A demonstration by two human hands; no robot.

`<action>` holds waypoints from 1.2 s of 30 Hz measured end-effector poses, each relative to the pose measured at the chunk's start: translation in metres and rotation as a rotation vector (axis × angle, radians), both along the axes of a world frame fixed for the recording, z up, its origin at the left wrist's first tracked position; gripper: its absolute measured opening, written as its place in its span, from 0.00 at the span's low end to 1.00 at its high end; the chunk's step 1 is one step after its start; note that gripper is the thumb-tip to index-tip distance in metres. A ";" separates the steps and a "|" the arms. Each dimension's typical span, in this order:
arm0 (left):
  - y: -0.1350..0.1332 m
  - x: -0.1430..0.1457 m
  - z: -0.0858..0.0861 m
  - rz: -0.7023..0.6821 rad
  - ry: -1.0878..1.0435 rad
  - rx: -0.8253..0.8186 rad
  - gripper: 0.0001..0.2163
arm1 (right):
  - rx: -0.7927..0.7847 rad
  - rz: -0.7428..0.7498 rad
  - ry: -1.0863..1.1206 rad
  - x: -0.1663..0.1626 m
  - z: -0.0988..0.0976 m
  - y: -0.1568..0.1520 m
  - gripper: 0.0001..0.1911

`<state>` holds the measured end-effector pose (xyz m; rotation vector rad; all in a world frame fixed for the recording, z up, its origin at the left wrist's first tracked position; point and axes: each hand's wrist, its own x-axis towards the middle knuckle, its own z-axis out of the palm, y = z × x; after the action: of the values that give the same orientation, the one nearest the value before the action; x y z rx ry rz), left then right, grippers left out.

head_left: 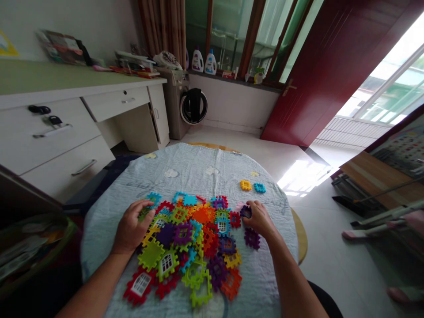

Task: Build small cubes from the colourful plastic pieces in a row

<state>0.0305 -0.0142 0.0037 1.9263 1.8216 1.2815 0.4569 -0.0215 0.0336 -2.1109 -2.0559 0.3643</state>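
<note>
A heap of colourful plastic interlocking tiles [188,240] lies on a round table under a pale blue cloth [198,170]. My left hand [132,225] rests on the heap's left edge, its fingers curled over a green tile [144,213]. My right hand [259,217] is at the heap's right edge and pinches a dark purple tile [245,211]. A purple tile [252,238] lies just below that hand. A yellow tile [245,185] and a blue tile [259,187] lie apart, farther back on the right.
A white desk with drawers [59,128] stands at the left, a washing machine [185,106] behind it. A red door [318,75] is open at the back right. Another person's feet [351,234] show at the right, on the tiled floor.
</note>
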 end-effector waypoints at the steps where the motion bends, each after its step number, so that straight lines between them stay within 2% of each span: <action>1: 0.000 0.000 0.000 0.000 -0.003 -0.002 0.15 | 0.009 0.000 0.000 0.000 -0.001 0.001 0.27; 5: 0.000 0.000 -0.001 -0.005 -0.012 -0.011 0.15 | 0.102 -0.010 0.014 0.001 0.004 0.010 0.24; 9: 0.000 0.000 -0.001 -0.016 -0.018 -0.008 0.15 | 0.181 -0.020 -0.020 -0.004 0.021 0.041 0.27; 14: 0.000 -0.001 -0.002 -0.011 -0.020 0.002 0.15 | 0.066 0.061 -0.116 -0.019 0.037 0.092 0.29; 20: 0.000 -0.002 -0.003 -0.004 -0.006 0.004 0.15 | -0.039 0.143 -0.182 -0.038 0.029 0.132 0.31; 27: -0.001 -0.002 -0.002 -0.010 -0.010 -0.005 0.15 | -0.140 0.207 -0.205 -0.045 0.020 0.143 0.29; 32: -0.001 -0.002 -0.004 -0.012 -0.004 -0.002 0.14 | -0.165 0.208 -0.206 -0.046 0.024 0.147 0.29; 36: -0.001 -0.001 -0.003 -0.007 0.000 0.002 0.14 | -0.139 0.193 -0.167 -0.047 0.033 0.142 0.33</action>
<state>0.0292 -0.0156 0.0012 1.9323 1.8122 1.2818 0.4100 0.1209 0.0665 -2.0879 -2.4056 0.3782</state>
